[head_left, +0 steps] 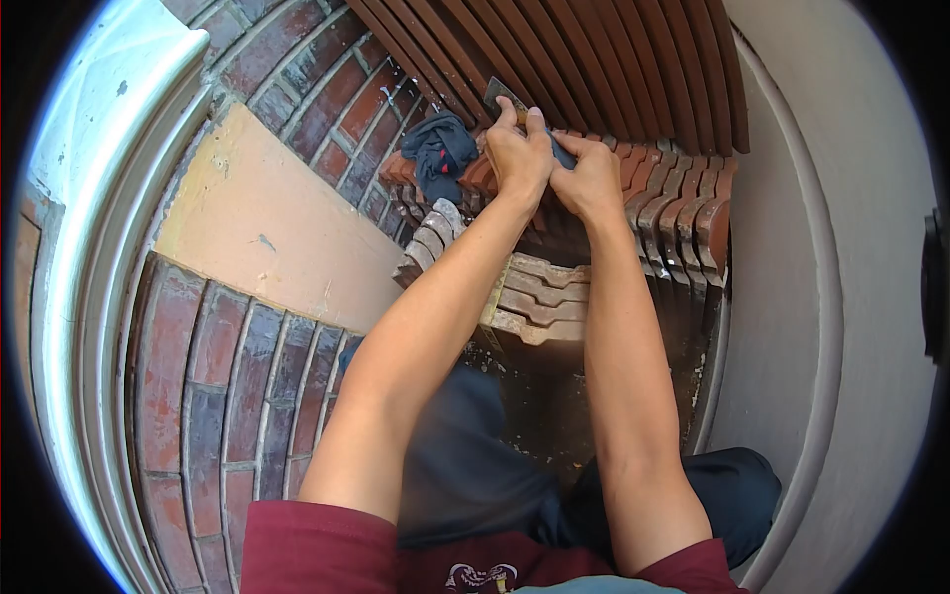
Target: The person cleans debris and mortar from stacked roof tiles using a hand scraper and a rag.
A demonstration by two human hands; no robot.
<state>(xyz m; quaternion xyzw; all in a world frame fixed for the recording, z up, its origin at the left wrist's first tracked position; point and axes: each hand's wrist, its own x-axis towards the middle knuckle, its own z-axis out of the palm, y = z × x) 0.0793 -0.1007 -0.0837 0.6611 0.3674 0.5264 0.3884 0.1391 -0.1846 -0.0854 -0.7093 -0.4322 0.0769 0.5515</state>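
Observation:
My right hand (590,180) is closed around the dark handle of a scraper (562,150). Its flat grey blade tip shows beyond my left hand (519,153), whose fingers are closed on the tool farther up; part of it is hidden by both hands. Just below and behind my hands are rows of stacked orange-red roof tiles (712,223). A crumpled dark cloth (438,148) lies on the tiles to the left of my left hand.
Tall brown ribbed panels (574,59) stand at the back. Paler tiles (542,297) are stacked between my forearms. A brick wall (228,396) with a beige slab (277,223) runs along the left, and a smooth grey wall (782,297) curves on the right.

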